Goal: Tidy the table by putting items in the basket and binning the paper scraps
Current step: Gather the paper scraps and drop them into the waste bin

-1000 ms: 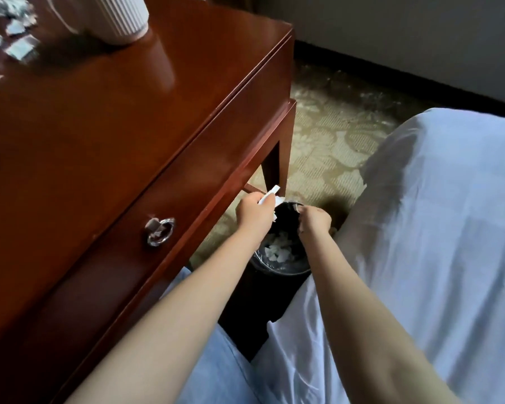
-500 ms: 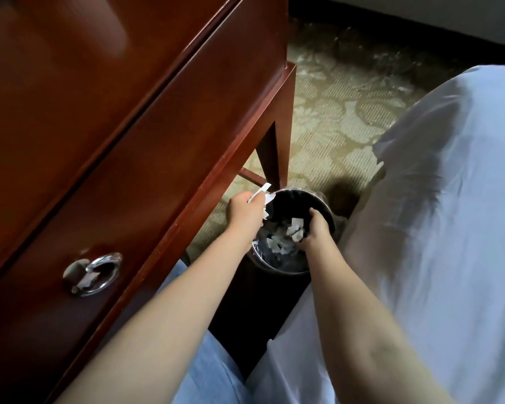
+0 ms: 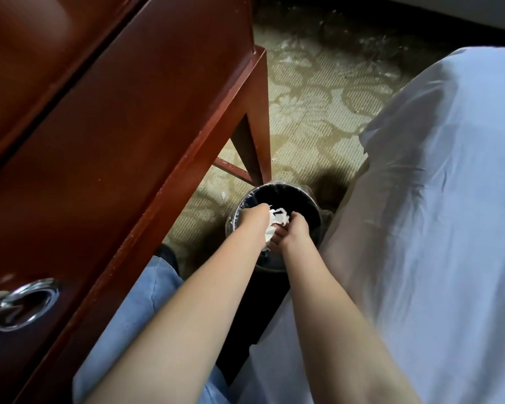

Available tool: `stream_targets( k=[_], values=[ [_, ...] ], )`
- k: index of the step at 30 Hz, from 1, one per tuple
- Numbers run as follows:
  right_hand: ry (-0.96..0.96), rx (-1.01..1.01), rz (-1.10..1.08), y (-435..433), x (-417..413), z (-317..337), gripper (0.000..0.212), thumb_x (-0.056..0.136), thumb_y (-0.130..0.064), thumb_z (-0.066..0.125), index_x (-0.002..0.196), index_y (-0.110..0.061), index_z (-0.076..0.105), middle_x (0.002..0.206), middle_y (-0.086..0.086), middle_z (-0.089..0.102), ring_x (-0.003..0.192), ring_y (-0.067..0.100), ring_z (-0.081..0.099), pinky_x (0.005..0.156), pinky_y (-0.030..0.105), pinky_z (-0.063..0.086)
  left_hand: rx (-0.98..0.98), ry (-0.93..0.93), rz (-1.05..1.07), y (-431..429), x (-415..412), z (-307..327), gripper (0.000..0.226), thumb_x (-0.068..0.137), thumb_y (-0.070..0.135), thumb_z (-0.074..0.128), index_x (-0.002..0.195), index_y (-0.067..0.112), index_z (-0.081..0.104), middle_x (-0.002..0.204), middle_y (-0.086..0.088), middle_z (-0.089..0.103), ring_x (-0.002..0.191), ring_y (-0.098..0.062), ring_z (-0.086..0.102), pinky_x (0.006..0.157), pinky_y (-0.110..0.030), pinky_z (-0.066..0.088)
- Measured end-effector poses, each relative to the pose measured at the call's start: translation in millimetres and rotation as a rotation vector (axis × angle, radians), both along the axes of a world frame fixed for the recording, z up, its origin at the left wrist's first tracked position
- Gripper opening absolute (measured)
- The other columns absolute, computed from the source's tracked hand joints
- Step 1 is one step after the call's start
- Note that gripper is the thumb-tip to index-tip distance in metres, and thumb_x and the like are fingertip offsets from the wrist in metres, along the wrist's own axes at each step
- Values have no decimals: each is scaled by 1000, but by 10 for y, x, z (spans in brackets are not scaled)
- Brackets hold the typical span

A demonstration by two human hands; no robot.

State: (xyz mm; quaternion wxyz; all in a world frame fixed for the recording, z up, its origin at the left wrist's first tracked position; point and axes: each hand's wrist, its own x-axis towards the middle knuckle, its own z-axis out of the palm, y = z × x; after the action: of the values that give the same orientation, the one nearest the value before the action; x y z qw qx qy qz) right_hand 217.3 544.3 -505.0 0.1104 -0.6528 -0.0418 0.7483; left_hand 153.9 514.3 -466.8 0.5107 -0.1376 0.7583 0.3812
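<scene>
Paper scraps (image 3: 278, 217) bunched between hands (image 3: 254, 219) (image 3: 295, 232) over black bin (image 3: 305, 204).

Pale blue trousers (image 3: 140, 310) (bare forearms (image 3: 204, 284))

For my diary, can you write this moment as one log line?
left hand: holding paper scraps | right hand: touching scraps | bin: below both hands

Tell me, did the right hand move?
Yes. Against the bin, the right hand went from the right rim leftward over the opening, close to the left hand and the paper.
</scene>
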Motion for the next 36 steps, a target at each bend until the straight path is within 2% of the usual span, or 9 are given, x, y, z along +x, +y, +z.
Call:
stream_targets(
  k=[4,6,8,11,16,20,24,30,36],
  values=[
    [-18,-29,-92,35,27,-87,44,91,-47,39,98,-9,61,93,12,66,93,32,62,86,40,49,9,-86,-6,52,75,337,42,85,29,53,120,4,51,108,-14,60,95,-30,60,82,-39,53],
    [-9,-11,-155,45,36,-29,39,97,-40,36,94,-7,55,90,12,61,101,32,58,90,44,44,28,-128,-3,69,49,404,47,97,34,44,138,11,38,134,-14,46,120,-33,49,95,-45,47],
    [-12,6,-178,54,31,-6,38,99,-38,35,114,-9,55,113,13,61,114,32,54,100,46,40,54,-131,-8,77,-5,402,54,98,38,41,146,16,28,152,-10,29,136,-34,34,105,-50,39],
    [5,3,-197,52,19,50,46,99,-37,36,133,-8,47,137,16,49,126,35,47,107,51,35,46,-119,-31,43,-68,386,56,97,37,43,146,14,29,153,-9,28,137,-33,33,102,-49,38],
    [-34,42,-129,36,28,107,47,97,-29,40,140,-9,41,144,13,43,130,30,45,103,40,36,45,-122,-120,-43,-94,408,48,98,28,42,141,7,38,147,-10,40,132,-26,42,97,-42,42],
    [8,111,-64,30,25,196,38,99,-23,38,132,-9,49,133,11,57,116,25,59,84,32,41,60,-92,-164,-99,-83,531,39,98,25,40,132,6,48,133,-9,54,117,-22,55,93,-36,43],
    [12,189,9,3,-3,354,35,98,-20,40,127,-4,53,84,5,63,67,17,57,61,27,41,95,-23,-188,-185,-74,686,37,98,23,40,128,5,50,119,-9,60,94,-18,55,85,-33,42],
    [35,287,90,18,-64,774,18,98,-16,40,106,-8,54,76,3,56,66,16,54,77,30,43,180,190,-269,-361,-38,1059,16,93,19,45,98,11,59,74,-1,57,59,-11,51,58,-23,41],
    [83,443,27,-56,-80,1314,19,94,-12,42,78,-13,52,70,3,56,59,15,54,58,24,42,419,365,-344,-623,46,1544,16,91,18,53,75,18,54,70,0,58,58,-9,50,56,-20,42]
  ],
)
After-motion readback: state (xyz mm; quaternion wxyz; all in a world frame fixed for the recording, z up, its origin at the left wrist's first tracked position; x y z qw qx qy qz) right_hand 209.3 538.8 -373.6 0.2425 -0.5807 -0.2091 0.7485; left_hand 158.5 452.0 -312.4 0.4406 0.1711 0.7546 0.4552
